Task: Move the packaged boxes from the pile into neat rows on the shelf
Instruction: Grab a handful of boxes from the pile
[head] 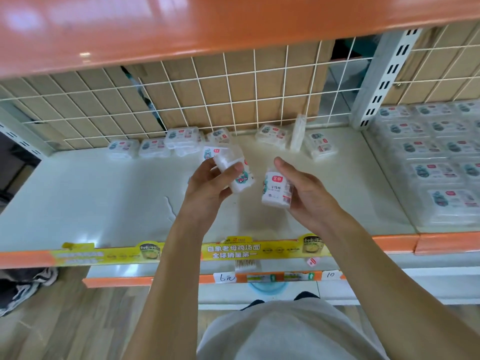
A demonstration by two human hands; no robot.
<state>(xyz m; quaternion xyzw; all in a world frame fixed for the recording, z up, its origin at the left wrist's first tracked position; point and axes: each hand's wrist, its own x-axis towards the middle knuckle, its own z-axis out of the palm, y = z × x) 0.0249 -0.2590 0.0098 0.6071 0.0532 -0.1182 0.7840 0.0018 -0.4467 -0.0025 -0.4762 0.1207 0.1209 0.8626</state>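
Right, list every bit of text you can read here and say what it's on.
"白象老母鸡汤面" over "全球销量第一": yellow strip on the shelf edge.
"6元": left price tag.
"10": right price tag.
"10": bottom of the box in the right hand.
Red logos and other print on the boxes: too blurred to read.

Wire grid (181, 100) backs shelving; wood floor (78, 320).

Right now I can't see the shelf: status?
Left hand grips one box; right hand holds another. Loose pile at shelf back. Nothing blocking.
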